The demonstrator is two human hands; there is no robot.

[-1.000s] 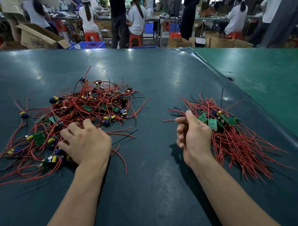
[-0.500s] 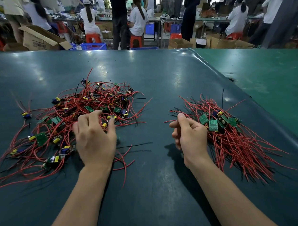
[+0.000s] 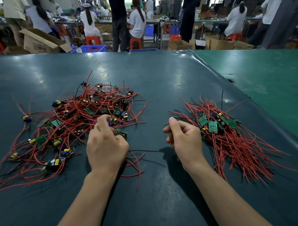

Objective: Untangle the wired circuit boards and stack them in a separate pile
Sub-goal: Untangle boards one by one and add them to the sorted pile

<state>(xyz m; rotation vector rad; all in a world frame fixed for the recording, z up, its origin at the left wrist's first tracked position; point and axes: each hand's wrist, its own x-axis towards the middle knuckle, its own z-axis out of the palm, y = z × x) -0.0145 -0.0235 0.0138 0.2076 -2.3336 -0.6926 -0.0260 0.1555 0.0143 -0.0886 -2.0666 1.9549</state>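
Cardboard boxes (image 3: 41, 42) and a blue plastic crate (image 3: 91, 49) stand on the floor past the dark green rubber-topped table (image 3: 160, 80); their contents cannot be made out. Workers sit at benches across the workshop. On the table, a tangled heap of red-wired green circuit boards (image 3: 71, 127) lies left, and a tidier stacked pile of wired boards (image 3: 225, 130) lies right. The left hand (image 3: 105, 145) curls its fingers round one green board (image 3: 121, 132) at the heap's near edge. The right hand (image 3: 185, 136), fingers loosely curled and holding nothing, hovers just beside the pile.
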